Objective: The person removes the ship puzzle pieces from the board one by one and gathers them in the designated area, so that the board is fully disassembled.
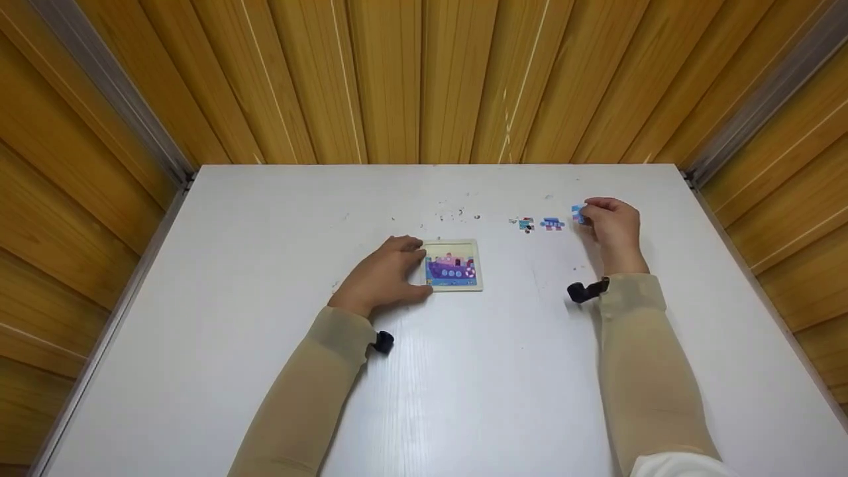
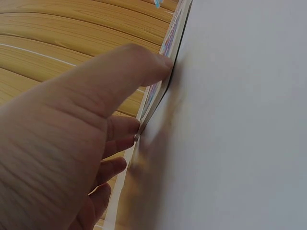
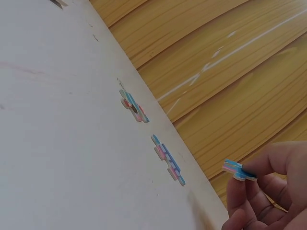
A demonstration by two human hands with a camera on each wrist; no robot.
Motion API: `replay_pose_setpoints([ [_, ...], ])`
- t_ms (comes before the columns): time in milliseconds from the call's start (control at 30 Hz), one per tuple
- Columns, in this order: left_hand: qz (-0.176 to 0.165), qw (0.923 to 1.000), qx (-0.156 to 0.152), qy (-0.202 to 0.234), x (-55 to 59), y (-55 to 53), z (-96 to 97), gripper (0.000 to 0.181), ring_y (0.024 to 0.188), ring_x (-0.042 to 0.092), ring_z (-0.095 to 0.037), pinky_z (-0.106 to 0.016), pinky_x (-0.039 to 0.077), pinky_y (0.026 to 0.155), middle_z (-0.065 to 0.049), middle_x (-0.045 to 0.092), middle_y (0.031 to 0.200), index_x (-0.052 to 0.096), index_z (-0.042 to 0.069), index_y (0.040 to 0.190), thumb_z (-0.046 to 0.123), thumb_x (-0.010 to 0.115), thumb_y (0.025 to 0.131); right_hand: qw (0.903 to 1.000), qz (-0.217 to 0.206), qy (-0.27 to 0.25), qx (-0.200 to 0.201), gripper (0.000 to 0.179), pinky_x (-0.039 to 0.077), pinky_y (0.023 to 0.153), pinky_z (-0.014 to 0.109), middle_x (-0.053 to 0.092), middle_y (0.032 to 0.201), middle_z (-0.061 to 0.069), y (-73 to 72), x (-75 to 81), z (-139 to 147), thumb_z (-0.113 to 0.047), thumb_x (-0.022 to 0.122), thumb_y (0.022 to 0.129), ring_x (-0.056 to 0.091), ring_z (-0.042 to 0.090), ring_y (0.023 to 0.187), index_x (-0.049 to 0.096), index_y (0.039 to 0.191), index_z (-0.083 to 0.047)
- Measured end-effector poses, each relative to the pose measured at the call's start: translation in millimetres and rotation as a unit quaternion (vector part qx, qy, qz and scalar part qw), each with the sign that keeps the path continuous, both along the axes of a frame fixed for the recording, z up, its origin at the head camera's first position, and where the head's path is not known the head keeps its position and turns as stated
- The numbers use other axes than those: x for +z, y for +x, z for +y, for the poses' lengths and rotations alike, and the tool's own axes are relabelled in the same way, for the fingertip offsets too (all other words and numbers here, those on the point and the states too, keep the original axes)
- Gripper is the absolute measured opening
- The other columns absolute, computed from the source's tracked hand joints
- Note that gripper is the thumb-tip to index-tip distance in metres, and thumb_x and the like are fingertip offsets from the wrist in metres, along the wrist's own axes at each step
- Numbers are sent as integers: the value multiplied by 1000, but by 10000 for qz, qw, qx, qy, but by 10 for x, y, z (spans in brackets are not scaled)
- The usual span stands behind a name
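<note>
A square jigsaw puzzle board (image 1: pixel 452 273) with a pale frame lies mid-table, a purple ship picture filling its lower part and bare backing along the top. My left hand (image 1: pixel 391 275) holds it by the left side, thumb at the lower edge and fingers near the upper corner. In the left wrist view the thumb (image 2: pixel 144 67) presses the board's rim. Off to the right, my right hand (image 1: pixel 616 228) pinches a blue and pink puzzle piece (image 3: pixel 238 170) between thumb and fingers, raised over the table in the right wrist view.
Two loose puzzle pieces lie left of my right hand: one with blue and pink bars (image 1: pixel 552 224) and a multicoloured one (image 1: pixel 526 225). Small dark marks speckle the white table (image 1: pixel 265 265). Wood-patterned walls (image 1: pixel 391 79) enclose its back and sides.
</note>
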State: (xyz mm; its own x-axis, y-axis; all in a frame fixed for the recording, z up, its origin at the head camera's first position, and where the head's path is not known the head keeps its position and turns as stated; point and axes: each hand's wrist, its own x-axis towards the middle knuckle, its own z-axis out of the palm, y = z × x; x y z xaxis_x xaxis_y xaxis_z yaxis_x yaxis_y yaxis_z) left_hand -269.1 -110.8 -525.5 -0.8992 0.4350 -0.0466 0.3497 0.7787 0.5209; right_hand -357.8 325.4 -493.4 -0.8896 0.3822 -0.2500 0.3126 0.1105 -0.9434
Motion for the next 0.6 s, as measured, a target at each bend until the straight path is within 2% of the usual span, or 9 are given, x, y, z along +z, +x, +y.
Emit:
replay_pose_setpoints([
  [133,16,10000,1,-14,-6,-2,1,84,174,34,-37,-45,31,143,-3,48,178,59,10,165,50,86,96,9991,-97,403,98,35,55,74,20,67,109,-6,10,-7,0,-15,73,107,64,9,95,73,141,-6],
  [367,24,10000,11,2,-15,-1,-1,84,174,34,-37,-45,30,144,-3,48,179,59,10,165,50,86,96,9935,-364,1043,291,41,60,86,17,69,115,-5,11,-19,19,-18,72,109,67,7,99,72,148,-5],
  [600,77,10000,13,32,-16,1,-5,84,174,35,-36,-45,29,144,-4,48,178,60,10,164,49,87,95,9844,-459,1646,425,43,60,85,13,72,143,15,-1,-59,43,-17,71,110,70,9,102,72,150,-3],
])
